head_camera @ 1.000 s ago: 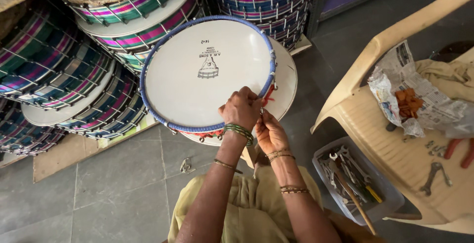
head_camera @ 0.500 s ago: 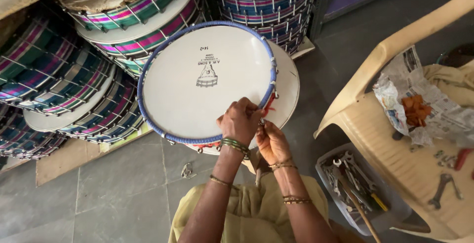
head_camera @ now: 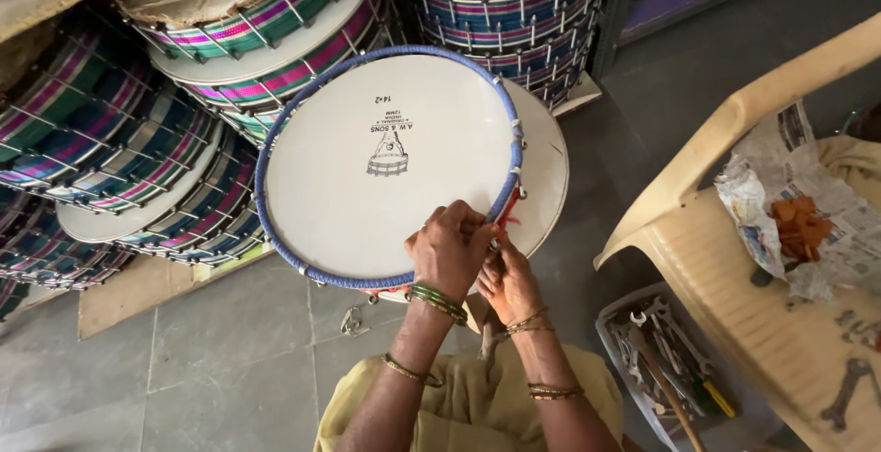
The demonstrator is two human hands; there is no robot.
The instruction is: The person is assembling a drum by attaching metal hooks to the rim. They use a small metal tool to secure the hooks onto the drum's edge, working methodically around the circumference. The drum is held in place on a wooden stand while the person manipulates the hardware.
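A round drum with a white skin and a blue wound rim stands tilted in front of me, with a second white drum head behind it. My left hand grips the lower right part of the blue rim, fingers curled over the edge. Just below it, my right hand is closed on the rim's fittings, near a small red piece; what it pinches is hidden. Bangles circle both wrists.
Stacks of striped drums fill the left and back. A beige plastic chair at right carries newspaper, orange pieces and spanners. A grey tray of tools sits on the tiled floor by my knee. A metal hook lies below the drum.
Both hands stay on the lower right of the blue rim, with only small finger movement. The camera view has shifted slightly.
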